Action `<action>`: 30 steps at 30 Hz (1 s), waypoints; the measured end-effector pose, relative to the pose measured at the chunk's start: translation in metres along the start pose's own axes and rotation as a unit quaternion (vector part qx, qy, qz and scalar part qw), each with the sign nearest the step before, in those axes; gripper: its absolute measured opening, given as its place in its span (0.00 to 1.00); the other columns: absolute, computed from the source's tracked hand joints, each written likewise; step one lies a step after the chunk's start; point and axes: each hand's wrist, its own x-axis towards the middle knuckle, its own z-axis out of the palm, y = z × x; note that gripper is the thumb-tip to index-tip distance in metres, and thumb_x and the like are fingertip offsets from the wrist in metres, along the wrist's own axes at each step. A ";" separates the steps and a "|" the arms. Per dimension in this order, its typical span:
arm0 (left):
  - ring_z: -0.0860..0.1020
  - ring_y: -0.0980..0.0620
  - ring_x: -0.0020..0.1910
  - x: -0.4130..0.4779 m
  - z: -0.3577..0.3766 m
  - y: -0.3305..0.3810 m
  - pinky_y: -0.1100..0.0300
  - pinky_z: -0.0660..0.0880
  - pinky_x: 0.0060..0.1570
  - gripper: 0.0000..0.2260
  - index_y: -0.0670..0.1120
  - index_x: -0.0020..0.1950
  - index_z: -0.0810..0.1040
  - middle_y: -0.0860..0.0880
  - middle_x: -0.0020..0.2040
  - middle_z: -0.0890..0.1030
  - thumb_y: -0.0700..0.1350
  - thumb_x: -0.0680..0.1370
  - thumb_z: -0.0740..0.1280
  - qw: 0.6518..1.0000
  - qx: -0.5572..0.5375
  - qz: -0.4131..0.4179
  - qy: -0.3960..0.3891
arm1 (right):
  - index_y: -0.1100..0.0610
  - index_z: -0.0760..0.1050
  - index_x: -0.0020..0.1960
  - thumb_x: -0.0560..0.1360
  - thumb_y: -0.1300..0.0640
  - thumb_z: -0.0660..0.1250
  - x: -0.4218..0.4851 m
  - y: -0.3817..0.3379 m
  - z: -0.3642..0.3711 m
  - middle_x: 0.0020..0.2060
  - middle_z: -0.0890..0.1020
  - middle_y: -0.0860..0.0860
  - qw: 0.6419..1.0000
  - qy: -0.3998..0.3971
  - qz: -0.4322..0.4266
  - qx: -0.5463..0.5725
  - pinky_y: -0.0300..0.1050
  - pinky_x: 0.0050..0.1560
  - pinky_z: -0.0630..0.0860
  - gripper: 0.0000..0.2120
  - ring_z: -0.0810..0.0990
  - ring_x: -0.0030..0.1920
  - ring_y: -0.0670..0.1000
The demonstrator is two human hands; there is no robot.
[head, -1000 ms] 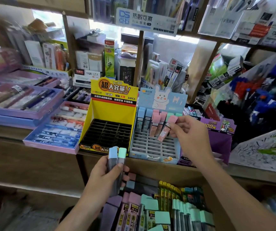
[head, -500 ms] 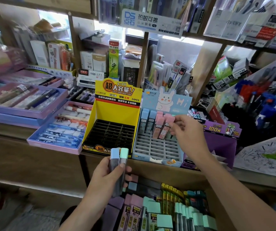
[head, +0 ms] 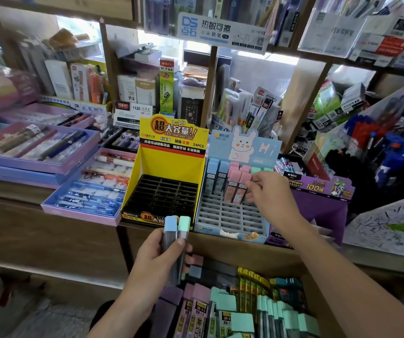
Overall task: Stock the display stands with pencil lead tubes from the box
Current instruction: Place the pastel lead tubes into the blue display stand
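Now | right grip (head: 271, 198) pinches pink tube (head: 241, 190), lowered into blue stand (head: 223, 213) | left grip (head: 152, 262) holds two tubes (head: 170, 231), unchanged

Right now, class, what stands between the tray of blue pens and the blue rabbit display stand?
The yellow display stand, its black slots empty, stands between the tray of blue pens and the blue rabbit display stand, as the head view shows.

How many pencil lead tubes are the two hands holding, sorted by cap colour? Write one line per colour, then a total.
blue-capped tube: 1, held in the left hand
green-capped tube: 1, held in the left hand
pink-capped tube: 1, pinched by the right hand at the light-blue display stand
Total: 3
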 end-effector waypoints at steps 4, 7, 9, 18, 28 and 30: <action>0.84 0.46 0.41 -0.002 0.001 0.002 0.57 0.81 0.37 0.07 0.44 0.59 0.79 0.38 0.47 0.85 0.40 0.82 0.67 1.000 0.001 0.005 -0.005 | 0.66 0.80 0.48 0.83 0.61 0.64 -0.001 -0.003 -0.002 0.44 0.84 0.61 1.000 -0.007 0.013 -0.011 0.57 0.49 0.84 0.11 0.86 0.41 0.57; 0.84 0.46 0.41 -0.002 0.002 0.002 0.57 0.82 0.37 0.07 0.44 0.59 0.80 0.39 0.47 0.86 0.40 0.81 0.67 1.000 0.009 0.009 -0.006 | 0.64 0.81 0.47 0.82 0.58 0.67 -0.007 -0.007 -0.006 0.40 0.85 0.57 0.998 0.026 -0.004 -0.061 0.59 0.48 0.83 0.11 0.85 0.41 0.58; 0.84 0.46 0.41 -0.001 0.002 0.001 0.56 0.82 0.38 0.07 0.45 0.58 0.80 0.38 0.47 0.86 0.39 0.81 0.68 1.000 0.007 0.011 -0.005 | 0.59 0.82 0.47 0.81 0.56 0.69 -0.017 -0.011 -0.009 0.37 0.84 0.51 0.995 0.058 -0.024 -0.081 0.56 0.46 0.83 0.08 0.84 0.38 0.53; 0.85 0.43 0.46 -0.001 0.001 0.003 0.51 0.83 0.44 0.11 0.54 0.55 0.85 0.41 0.48 0.85 0.50 0.73 0.75 1.000 0.009 0.019 -0.018 | 0.54 0.83 0.53 0.80 0.58 0.71 -0.064 -0.026 0.018 0.41 0.87 0.53 0.952 -0.197 0.009 0.233 0.39 0.39 0.82 0.03 0.87 0.39 0.50; 0.85 0.45 0.43 -0.004 0.004 0.006 0.54 0.83 0.43 0.10 0.49 0.56 0.85 0.40 0.46 0.86 0.43 0.75 0.73 0.998 -0.011 0.006 -0.061 | 0.57 0.84 0.57 0.79 0.63 0.71 -0.072 -0.026 0.032 0.43 0.88 0.53 0.926 -0.224 0.039 0.302 0.42 0.41 0.83 0.08 0.87 0.38 0.54; 0.85 0.42 0.45 -0.004 0.003 0.004 0.53 0.83 0.44 0.09 0.47 0.56 0.84 0.38 0.47 0.85 0.41 0.77 0.72 0.998 -0.022 -0.006 -0.057 | 0.54 0.84 0.56 0.79 0.64 0.71 -0.070 -0.024 0.027 0.42 0.88 0.52 0.928 -0.199 0.041 0.312 0.41 0.40 0.83 0.09 0.87 0.38 0.54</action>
